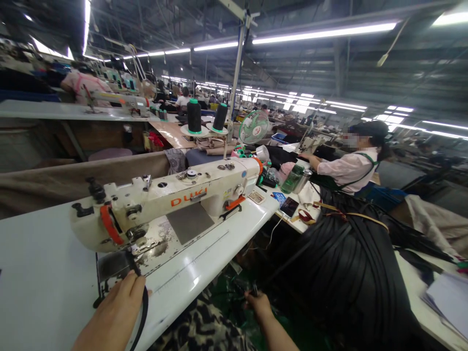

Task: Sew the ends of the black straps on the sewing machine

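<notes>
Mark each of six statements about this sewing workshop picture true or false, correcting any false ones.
1. A sewing machine stands on a white tabletop. True.
2. The large lettering on the machine is blue. False: the lettering is orange.
3. The left hand is at a black strip. True.
4. The right hand lies flat on the white tabletop. False: the right hand is off it, past its front edge.
5. The bundle tied with a yellowish band is black. True.
6. The fan has a red cage. False: the fan's cage is green.
</notes>
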Available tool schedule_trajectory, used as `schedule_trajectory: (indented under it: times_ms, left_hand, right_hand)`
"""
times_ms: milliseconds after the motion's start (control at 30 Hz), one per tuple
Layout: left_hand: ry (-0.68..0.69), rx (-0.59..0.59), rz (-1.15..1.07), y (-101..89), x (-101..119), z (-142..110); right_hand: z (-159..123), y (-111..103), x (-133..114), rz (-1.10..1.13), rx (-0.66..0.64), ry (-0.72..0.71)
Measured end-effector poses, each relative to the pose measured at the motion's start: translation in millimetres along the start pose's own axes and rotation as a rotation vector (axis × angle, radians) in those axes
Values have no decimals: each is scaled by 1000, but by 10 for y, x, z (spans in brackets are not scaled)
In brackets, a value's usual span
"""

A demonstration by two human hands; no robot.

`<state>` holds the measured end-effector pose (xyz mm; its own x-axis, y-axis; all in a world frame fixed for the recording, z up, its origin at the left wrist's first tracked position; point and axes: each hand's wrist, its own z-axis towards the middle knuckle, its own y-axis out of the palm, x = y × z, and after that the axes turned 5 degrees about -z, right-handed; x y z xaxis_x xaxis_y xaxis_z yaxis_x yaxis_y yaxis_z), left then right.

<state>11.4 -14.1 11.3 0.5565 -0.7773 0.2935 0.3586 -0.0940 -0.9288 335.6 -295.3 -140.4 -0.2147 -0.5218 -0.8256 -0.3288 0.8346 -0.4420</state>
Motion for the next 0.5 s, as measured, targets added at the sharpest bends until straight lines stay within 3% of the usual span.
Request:
schedule_trajectory:
  times_ms: [67, 233, 300, 367, 500]
  left_hand:
    - [-1, -2, 5, 87, -64, -14]
    - [9, 10, 18, 271, -173, -49]
    - [16, 16, 19, 317, -192, -47]
    - [48, 25, 31, 345, -199, -36]
    - [69, 37, 38, 355, -189, -13]
  right_hand:
    - [146, -148, -104, 9, 103, 22]
    - [637, -802, -473, 24, 400, 13]
    - [666, -884, -515, 25, 435, -9]
    - [556, -753, -450, 21, 375, -18]
    - [166, -161, -165, 19, 88, -2]
